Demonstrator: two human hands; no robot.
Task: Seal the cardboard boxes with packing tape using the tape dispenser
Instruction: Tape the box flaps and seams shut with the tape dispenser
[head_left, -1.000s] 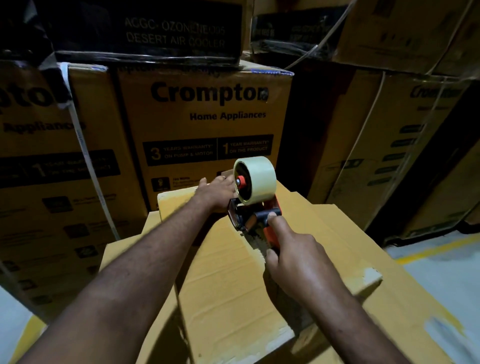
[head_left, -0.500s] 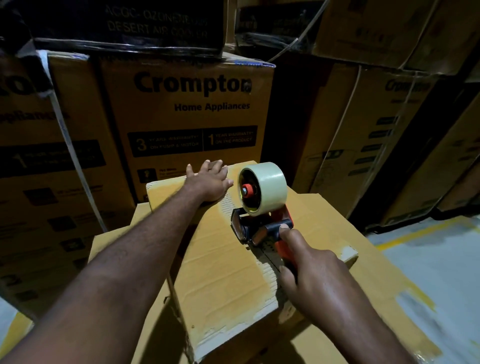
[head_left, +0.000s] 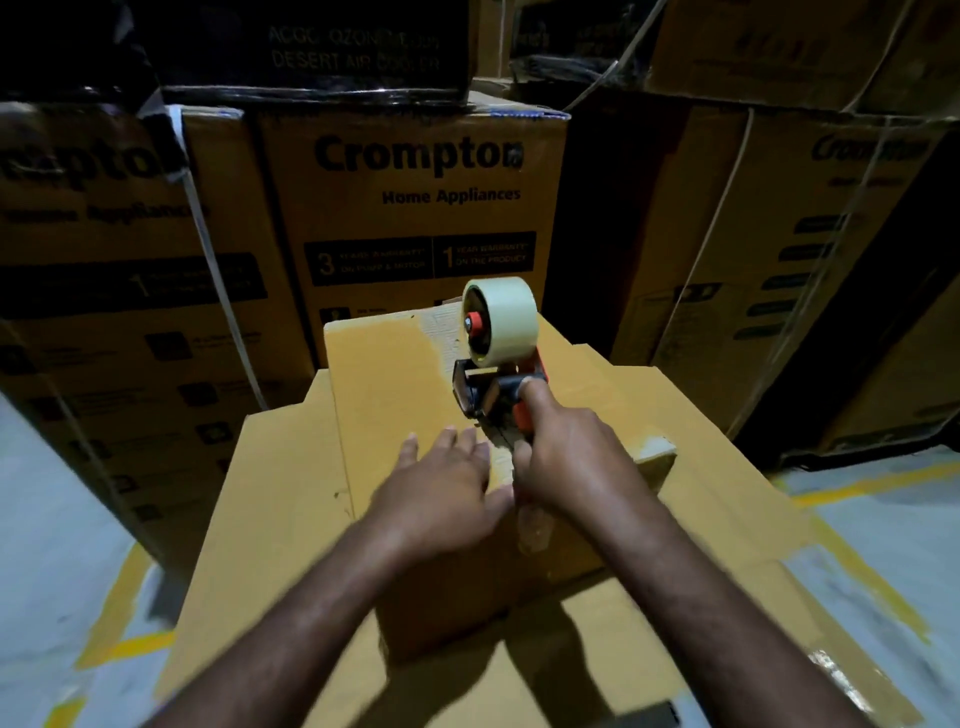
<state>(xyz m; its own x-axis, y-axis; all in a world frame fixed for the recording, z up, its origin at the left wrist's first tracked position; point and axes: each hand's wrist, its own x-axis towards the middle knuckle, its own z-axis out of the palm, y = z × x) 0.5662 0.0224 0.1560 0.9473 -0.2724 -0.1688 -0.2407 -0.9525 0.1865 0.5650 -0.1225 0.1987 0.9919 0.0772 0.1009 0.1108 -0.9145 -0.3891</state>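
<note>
Now your right hand (head_left: 576, 457) grips the tape dispenser (head_left: 493, 387) on the small cardboard box (head_left: 389, 374).
Its fingers curl round the orange handle (head_left: 522, 419), with the tape roll (head_left: 506, 319) upright above. Your left hand (head_left: 447, 488) lies flat on the box top just beside the dispenser, fingers straight and apart. That box sits on a larger cardboard box (head_left: 270, 519), with printed cartons (head_left: 415, 208) stacked behind.

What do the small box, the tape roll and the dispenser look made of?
Small box: matte brown corrugated cardboard, judging by the ribbed torn patch near its far edge. Tape roll: smooth pale film, probably plastic. Tape dispenser: black and orange body, likely moulded plastic; metal parts cannot be told.
</note>
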